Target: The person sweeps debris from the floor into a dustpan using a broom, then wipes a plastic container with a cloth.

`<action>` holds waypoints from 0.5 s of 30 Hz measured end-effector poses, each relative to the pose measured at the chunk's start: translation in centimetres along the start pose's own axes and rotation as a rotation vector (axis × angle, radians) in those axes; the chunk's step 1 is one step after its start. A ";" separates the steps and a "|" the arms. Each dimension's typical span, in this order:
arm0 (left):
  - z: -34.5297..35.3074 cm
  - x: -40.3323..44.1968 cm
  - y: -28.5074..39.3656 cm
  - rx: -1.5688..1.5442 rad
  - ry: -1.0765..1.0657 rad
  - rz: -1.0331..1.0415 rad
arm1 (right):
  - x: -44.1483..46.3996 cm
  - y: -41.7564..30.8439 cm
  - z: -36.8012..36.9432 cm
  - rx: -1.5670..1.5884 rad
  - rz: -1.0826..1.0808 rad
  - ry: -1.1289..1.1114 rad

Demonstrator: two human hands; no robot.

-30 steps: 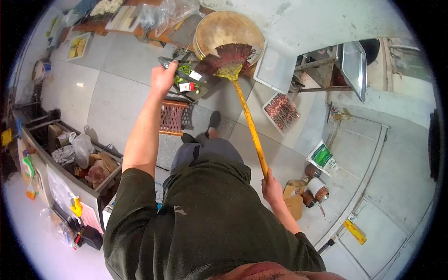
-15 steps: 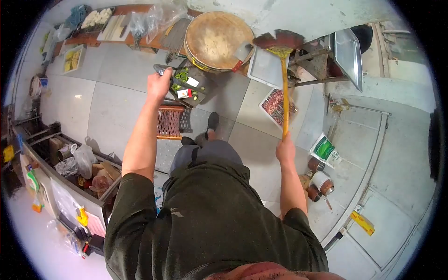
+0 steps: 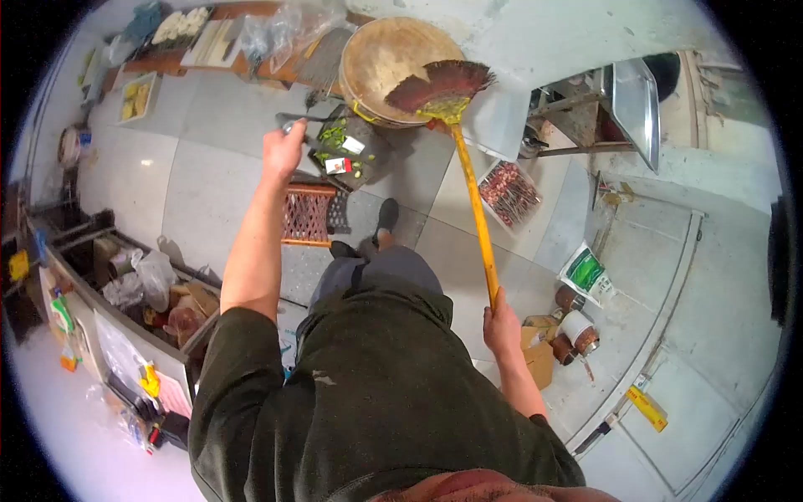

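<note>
My left hand is closed around the dark handle end of a dustpan, held out ahead of me. In its dark pan lie green vegetable scraps, a white piece and a red-and-white pack. My right hand grips the yellow handle of a broom. The broom is raised at a slant, its dark reddish bristles in front of the round wooden chopping board in this view. Whether they touch the board I cannot tell.
A slatted folding stool stands by my feet. Right of the broom is a white tray of skewered meat. A cluttered open-topped cabinet is at left. Jars and a green-white bag stand at right.
The broom head has swung left from beside the chopping board to in front of it. My right hand has come lower and closer to my body. My left hand has barely moved.
</note>
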State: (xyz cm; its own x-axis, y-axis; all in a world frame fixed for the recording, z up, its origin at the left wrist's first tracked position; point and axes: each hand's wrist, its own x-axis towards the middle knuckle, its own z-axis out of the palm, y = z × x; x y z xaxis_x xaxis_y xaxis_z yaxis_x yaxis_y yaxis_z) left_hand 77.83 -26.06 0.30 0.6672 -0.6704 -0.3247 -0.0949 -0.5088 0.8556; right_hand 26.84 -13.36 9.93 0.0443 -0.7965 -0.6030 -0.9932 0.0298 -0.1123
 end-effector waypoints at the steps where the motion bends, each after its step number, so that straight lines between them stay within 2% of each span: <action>1: 0.0 0.4 -0.3 0.030 0.003 0.006 | 0.9 0.4 0.1 0.012 0.007 0.029; 5: -2.2 1.6 -1.0 0.028 0.048 -0.040 | 3.5 -0.6 -2.2 0.176 0.074 0.027; 8: -4.5 2.5 -2.6 0.007 0.048 -0.023 | 4.8 -1.4 -2.3 0.293 -0.006 0.042; 11: -7.8 1.9 -2.8 0.161 0.124 -0.021 | 5.4 -3.6 -2.8 0.318 -0.147 0.111; 15: -12.1 0.9 -2.3 -0.059 0.187 -0.042 | 5.3 -7.1 -3.2 0.349 -0.168 0.054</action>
State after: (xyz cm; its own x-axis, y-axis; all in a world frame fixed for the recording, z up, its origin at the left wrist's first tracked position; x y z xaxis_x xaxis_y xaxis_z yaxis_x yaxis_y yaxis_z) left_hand 87.60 -18.90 2.91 0.7958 -0.5343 -0.2850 -0.0243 -0.4985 0.8666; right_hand 33.82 -19.74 10.07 0.1886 -0.8381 -0.5118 -0.8760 0.0920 -0.4734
